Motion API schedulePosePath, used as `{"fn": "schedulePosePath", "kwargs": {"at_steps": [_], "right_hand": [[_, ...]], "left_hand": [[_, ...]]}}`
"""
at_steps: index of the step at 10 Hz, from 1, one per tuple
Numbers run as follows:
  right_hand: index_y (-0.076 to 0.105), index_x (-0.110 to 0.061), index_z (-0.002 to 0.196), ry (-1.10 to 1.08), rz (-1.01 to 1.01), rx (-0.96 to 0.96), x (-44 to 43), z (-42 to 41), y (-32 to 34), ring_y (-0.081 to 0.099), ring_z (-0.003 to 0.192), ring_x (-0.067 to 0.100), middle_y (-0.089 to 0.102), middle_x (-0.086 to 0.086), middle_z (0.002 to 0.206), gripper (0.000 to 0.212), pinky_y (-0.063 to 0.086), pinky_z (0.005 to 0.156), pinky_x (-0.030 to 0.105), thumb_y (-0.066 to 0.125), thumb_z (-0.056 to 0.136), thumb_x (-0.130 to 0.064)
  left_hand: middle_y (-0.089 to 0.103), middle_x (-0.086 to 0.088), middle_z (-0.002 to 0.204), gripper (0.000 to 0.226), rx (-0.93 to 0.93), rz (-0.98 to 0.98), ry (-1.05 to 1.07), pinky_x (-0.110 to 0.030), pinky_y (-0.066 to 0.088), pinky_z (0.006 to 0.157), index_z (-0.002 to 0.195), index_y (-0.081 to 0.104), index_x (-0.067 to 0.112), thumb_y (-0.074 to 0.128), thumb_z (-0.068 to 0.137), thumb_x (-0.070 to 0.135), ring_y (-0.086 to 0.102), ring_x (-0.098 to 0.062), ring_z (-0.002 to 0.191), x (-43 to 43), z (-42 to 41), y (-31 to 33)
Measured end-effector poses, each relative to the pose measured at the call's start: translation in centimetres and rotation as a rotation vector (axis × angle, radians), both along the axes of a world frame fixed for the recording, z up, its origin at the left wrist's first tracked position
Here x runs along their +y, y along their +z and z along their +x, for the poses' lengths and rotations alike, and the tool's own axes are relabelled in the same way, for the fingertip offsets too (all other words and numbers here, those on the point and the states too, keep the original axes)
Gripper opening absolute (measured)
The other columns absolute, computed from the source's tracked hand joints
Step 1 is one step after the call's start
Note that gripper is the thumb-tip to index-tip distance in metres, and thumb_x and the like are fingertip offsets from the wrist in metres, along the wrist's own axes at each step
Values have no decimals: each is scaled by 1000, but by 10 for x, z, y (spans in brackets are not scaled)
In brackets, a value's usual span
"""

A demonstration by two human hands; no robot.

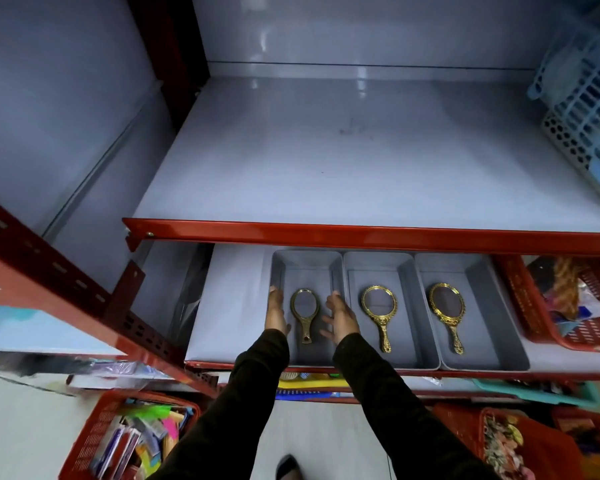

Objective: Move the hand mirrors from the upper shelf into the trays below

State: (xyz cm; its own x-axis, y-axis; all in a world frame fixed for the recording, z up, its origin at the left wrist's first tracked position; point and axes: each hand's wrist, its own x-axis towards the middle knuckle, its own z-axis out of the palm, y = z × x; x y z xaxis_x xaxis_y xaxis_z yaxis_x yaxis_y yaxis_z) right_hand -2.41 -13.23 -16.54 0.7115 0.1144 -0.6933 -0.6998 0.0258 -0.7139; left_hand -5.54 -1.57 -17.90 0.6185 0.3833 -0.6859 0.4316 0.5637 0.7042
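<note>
Three gold hand mirrors lie flat, one per grey tray — left mirror (303,315), middle mirror (379,315), right mirror (447,315). Left hand (276,315) and right hand (340,318) flank the left mirror, each grip open and empty. Likely rigid, light, with fragile glass — best taken by the handle.

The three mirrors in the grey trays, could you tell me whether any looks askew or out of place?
Nothing stands out: left mirror, middle mirror and right mirror each lie flat, one per tray, handles toward the shelf front.
</note>
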Motion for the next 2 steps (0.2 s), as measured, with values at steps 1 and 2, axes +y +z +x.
{"fn": "schedulePosePath", "kwargs": {"at_steps": [1, 2], "right_hand": [[47, -2, 141, -5, 23, -55, -7, -15, 8, 48, 135, 40, 48, 22, 148, 51, 43, 107, 49, 43, 102, -35], [57, -18, 130, -27, -36, -292, -26, -43, 31, 51, 131, 25, 55, 10, 143, 38, 39, 114, 43, 46, 100, -39]], "left_hand": [[27, 1, 159, 63, -76, 33, 14, -44, 20, 119, 150, 32, 19, 29, 97, 53, 20, -21, 148, -9, -13, 16], [39, -1, 152, 55, -222, 184, 4, -44, 27, 117, 141, 46, 22, 40, 94, 50, 32, -23, 142, -30, -35, 39]]}}
